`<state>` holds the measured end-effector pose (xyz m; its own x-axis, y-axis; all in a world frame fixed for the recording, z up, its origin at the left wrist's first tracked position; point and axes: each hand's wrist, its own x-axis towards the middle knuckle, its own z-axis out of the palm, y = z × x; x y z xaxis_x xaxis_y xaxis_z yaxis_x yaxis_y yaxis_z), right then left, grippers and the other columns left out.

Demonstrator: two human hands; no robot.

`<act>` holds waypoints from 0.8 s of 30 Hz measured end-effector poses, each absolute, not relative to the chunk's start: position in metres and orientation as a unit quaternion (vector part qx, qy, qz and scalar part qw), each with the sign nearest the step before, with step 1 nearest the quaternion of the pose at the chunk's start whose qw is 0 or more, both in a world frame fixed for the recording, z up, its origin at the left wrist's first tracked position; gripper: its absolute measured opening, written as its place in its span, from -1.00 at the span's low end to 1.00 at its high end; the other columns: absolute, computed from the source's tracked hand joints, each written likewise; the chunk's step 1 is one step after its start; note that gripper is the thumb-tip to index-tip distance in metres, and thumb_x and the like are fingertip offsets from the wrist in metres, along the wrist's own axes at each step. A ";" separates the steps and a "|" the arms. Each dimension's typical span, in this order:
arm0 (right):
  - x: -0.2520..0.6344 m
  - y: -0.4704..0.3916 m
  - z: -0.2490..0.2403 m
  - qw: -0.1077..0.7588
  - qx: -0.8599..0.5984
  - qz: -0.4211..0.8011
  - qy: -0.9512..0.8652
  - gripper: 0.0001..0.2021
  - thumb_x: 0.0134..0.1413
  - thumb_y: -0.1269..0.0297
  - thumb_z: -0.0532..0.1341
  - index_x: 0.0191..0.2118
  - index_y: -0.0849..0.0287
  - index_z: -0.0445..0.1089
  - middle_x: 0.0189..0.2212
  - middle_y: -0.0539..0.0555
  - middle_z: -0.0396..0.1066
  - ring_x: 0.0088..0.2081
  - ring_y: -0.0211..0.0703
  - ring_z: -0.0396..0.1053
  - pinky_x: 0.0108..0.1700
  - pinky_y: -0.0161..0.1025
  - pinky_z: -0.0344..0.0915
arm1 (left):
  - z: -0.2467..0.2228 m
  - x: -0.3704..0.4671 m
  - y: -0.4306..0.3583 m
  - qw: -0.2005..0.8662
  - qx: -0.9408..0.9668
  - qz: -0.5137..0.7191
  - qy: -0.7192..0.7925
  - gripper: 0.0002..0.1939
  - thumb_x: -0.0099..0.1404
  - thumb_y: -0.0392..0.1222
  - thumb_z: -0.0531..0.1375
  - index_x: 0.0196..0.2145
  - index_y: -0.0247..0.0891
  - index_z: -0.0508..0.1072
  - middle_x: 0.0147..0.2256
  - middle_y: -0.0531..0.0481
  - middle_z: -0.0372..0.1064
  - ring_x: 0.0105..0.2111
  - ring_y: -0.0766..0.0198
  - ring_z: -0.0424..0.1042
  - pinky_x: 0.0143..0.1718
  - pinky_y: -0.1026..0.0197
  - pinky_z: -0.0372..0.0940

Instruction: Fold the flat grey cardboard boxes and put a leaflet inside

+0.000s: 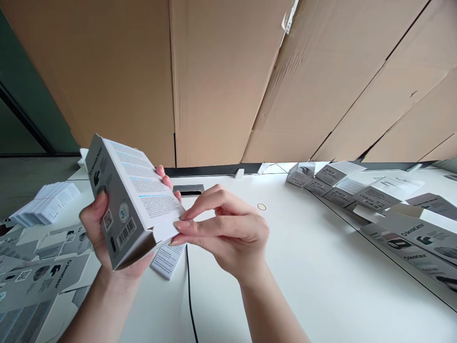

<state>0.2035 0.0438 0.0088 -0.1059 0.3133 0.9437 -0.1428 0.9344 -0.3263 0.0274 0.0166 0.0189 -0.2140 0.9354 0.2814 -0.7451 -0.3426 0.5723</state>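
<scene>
A grey and white printed carton (143, 190) is held up above the table, tilted, with its near end partly open. My left hand (100, 224) grips it from the left and below, thumb on the grey side by the QR code and fingertips showing past the far edge. My right hand (228, 228) pinches the white end flap (166, 231) of the carton between thumb and fingers. Under the carton, a folded printed leaflet (169, 259) lies on the white table, partly covered by the box and hand.
Flat unfolded cartons (32, 286) lie at the left, with a stack of folded leaflets (46, 202) behind. Several made-up boxes (374, 197) stand at the right. A black cable (190, 295), a rubber band (262, 206) and a table socket (189, 189) are in the middle. Cardboard sheets (214, 85) wall the back.
</scene>
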 end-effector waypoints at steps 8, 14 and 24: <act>0.203 0.056 0.004 0.677 0.000 0.201 -0.708 -0.77 0.15 0.43 0.73 -0.18 0.09 0.76 -0.27 -0.06 0.61 -0.32 -0.26 0.59 -0.18 -0.15 0.76 | 0.019 0.030 0.015 0.617 0.272 0.717 0.177 -0.53 0.40 0.20 0.46 0.11 -0.13 0.78 0.04 -0.21 0.76 0.00 -0.03 0.79 0.08 0.06 0.77; 0.205 0.058 0.000 0.690 -0.013 0.156 -0.706 -0.75 0.18 0.39 0.73 -0.10 0.00 0.80 -0.27 -0.07 0.60 -0.37 -0.27 0.58 -0.25 -0.16 0.74 | 0.017 0.028 0.013 0.639 0.251 0.707 0.170 -0.47 0.37 0.20 0.51 0.19 -0.10 0.76 0.08 -0.22 0.77 0.05 -0.07 0.81 0.06 0.03 0.78; 0.199 0.054 -0.004 0.702 -0.040 0.157 -0.694 -0.63 0.00 0.32 0.81 -0.11 0.06 0.75 -0.34 -0.05 0.75 -0.45 -0.20 0.66 -0.39 -0.25 0.69 | 0.020 0.029 0.013 0.657 0.203 0.712 0.143 -0.28 0.25 0.18 0.58 0.30 -0.11 0.69 0.07 -0.25 0.73 -0.05 -0.04 0.80 0.01 -0.03 0.81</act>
<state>0.1987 0.0544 -0.0041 -0.0117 0.2765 0.9609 -0.1653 0.9472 -0.2746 0.0286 0.0133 0.0199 -0.0537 0.9934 0.1016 -0.8769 -0.0956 0.4710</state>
